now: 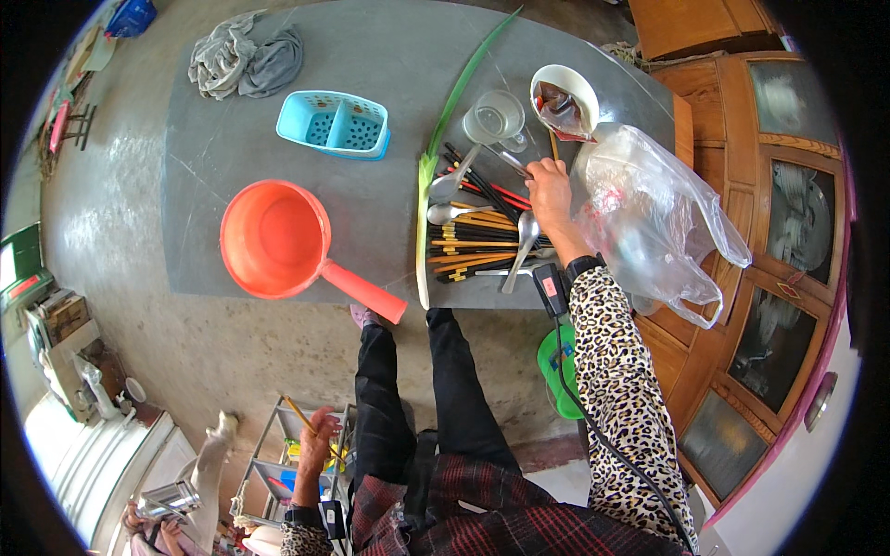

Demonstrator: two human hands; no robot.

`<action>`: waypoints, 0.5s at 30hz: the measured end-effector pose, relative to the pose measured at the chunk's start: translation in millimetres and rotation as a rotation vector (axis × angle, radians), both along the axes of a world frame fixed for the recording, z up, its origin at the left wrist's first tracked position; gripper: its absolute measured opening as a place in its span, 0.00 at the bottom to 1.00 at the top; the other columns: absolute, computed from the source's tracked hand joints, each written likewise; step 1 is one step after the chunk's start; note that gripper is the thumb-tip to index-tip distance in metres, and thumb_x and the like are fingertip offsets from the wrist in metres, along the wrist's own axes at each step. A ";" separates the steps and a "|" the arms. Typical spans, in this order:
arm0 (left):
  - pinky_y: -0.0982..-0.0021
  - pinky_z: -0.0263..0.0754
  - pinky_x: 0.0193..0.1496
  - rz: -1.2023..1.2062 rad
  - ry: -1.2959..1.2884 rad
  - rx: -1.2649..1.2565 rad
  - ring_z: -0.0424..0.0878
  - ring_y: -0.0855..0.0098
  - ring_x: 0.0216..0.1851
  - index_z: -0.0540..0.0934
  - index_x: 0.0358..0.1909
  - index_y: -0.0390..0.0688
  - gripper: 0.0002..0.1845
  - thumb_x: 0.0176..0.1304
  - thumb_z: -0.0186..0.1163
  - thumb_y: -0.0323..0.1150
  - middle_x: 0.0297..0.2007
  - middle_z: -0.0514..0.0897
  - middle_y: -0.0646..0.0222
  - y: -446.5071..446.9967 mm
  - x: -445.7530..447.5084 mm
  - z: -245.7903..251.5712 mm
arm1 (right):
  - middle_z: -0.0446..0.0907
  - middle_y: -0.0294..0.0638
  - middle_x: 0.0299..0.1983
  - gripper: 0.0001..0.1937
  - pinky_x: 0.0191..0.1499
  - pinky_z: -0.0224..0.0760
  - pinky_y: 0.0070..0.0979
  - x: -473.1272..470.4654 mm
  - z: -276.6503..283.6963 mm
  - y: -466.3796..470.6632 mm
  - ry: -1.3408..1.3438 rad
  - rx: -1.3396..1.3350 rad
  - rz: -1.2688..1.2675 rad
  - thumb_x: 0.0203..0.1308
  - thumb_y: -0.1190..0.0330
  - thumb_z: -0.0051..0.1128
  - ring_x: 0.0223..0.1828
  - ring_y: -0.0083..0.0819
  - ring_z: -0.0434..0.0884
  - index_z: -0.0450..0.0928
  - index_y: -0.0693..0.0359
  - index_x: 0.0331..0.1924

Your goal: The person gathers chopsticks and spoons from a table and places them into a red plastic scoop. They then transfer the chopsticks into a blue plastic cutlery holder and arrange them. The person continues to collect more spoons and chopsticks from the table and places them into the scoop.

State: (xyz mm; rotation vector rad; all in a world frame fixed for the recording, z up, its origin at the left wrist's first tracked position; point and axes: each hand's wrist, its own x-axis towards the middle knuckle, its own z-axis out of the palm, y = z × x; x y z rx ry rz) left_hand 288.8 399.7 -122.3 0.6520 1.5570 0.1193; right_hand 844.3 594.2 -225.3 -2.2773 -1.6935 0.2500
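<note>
My left hand (320,439) is low at my side, away from the table, with its fingers around a wooden chopstick (299,415). Over the tabletop, my right hand (551,191) grips a slim metallic utensil (511,162), its far end largely covered by my fingers. A brown chopstick (554,144) shows just beyond that hand. Below and left of it lies a spread of black and wooden chopsticks (480,244). Among these are metal spoons (526,240), some lying on top. A leek (423,222) runs along the left side of the pile.
On the grey table (375,229) are an orange-red dipper (274,236), a blue divided utensil basket (334,125), grey cloths (271,62), a glass mug (494,117), a white bowl (591,94) and a plastic bag (640,208). A green bucket (556,375) stands below; wooden cabinets (740,174) rise at right.
</note>
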 end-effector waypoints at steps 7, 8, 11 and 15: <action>0.74 0.72 0.40 -0.004 -0.014 0.010 0.77 0.73 0.38 0.72 0.51 0.41 0.17 0.61 0.54 0.34 0.35 0.78 0.69 1.0 4.3 -2.1 | 0.74 0.40 0.34 0.12 0.41 0.66 0.37 -17.4 9.8 5.1 -0.081 0.245 -0.105 0.40 0.77 0.58 0.42 0.41 0.70 0.76 0.56 0.34; 0.74 0.72 0.40 0.006 -0.018 0.013 0.78 0.73 0.37 0.72 0.51 0.41 0.15 0.61 0.52 0.32 0.36 0.78 0.69 1.7 5.1 -2.7 | 0.75 0.40 0.35 0.14 0.41 0.66 0.37 -24.6 13.4 4.7 0.008 0.279 -0.033 0.40 0.77 0.57 0.41 0.41 0.71 0.76 0.56 0.36; 0.74 0.72 0.39 0.010 -0.017 0.016 0.78 0.73 0.37 0.72 0.50 0.41 0.15 0.62 0.51 0.29 0.36 0.78 0.68 3.5 7.0 -3.9 | 0.73 0.37 0.33 0.12 0.41 0.64 0.34 -58.3 22.3 -4.4 0.086 0.235 0.181 0.44 0.75 0.54 0.40 0.37 0.71 0.76 0.55 0.37; 0.74 0.72 0.39 -0.011 -0.021 0.025 0.78 0.73 0.37 0.72 0.51 0.41 0.15 0.61 0.50 0.27 0.37 0.78 0.68 5.0 8.0 -4.9 | 0.70 0.36 0.32 0.14 0.41 0.61 0.33 -84.9 14.1 7.6 -0.008 0.139 0.335 0.45 0.74 0.52 0.39 0.35 0.69 0.75 0.53 0.40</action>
